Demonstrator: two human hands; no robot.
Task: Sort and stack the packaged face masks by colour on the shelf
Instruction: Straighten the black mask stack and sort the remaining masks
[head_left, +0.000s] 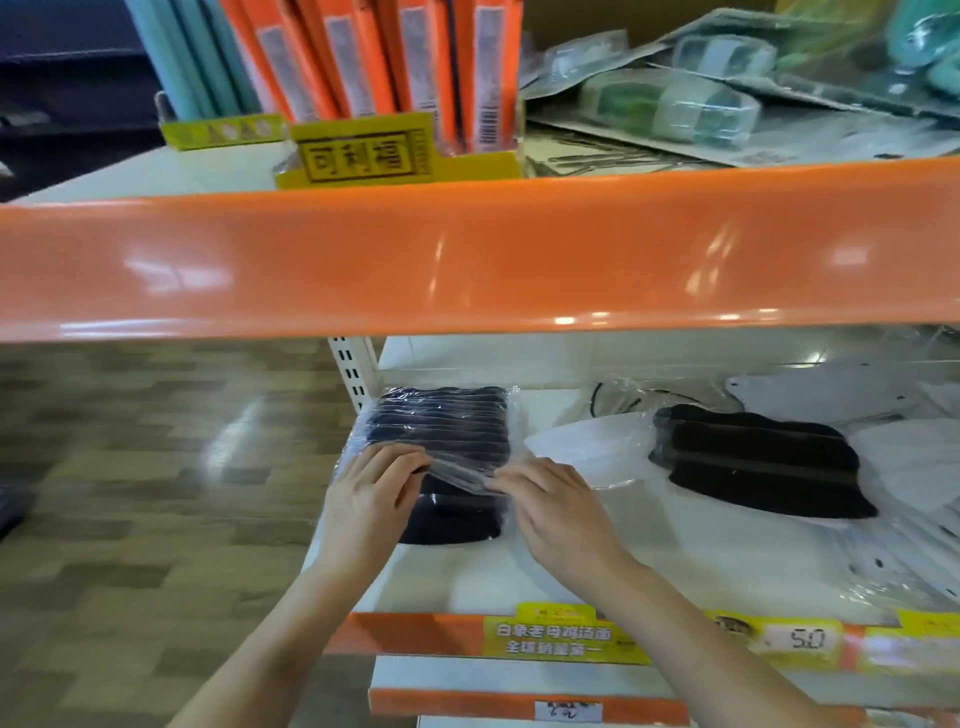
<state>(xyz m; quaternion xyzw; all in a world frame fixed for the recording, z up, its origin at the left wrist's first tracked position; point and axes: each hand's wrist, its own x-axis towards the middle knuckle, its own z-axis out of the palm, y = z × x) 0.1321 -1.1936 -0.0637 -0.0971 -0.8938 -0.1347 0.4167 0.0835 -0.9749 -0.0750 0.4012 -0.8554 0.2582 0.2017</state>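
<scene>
A stack of black face masks in clear plastic packets (447, 431) lies at the left end of the white shelf (519, 582). My left hand (371, 493) and my right hand (545, 499) both pinch the near edge of the top packet's clear wrapper. To the right, a single black mask packet (758, 462) lies on top of white mask packets (587, 452). More white mask packets (904, 467) spread toward the right edge of the shelf.
An orange shelf rail (467, 254) overhangs the mask shelf. Above it stand orange and teal boxes in a yellow tray (395, 156), beside clear blister packs (675, 104). Yellow price labels (561, 639) line the shelf's front edge. Wood-pattern floor (156, 467) lies left.
</scene>
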